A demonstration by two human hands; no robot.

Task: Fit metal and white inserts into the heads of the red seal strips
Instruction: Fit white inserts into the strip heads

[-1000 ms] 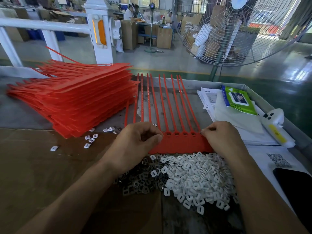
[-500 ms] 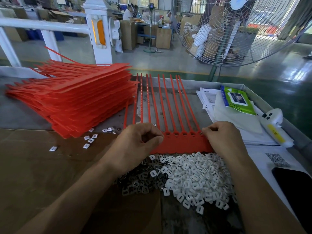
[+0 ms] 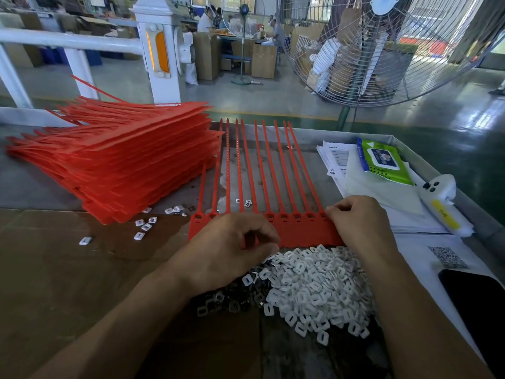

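since half a second ago the left hand (image 3: 229,250) has slid back toward the pile of white square plastic inserts (image 3: 314,285), fingers curled, contents unclear. the right hand (image 3: 360,222) still pinches the flat red plastic seal strip sheet (image 3: 295,228) between both hands.

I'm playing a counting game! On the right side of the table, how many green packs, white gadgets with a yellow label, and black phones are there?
green pack: 1
white gadget with a yellow label: 1
black phone: 1
Total: 3
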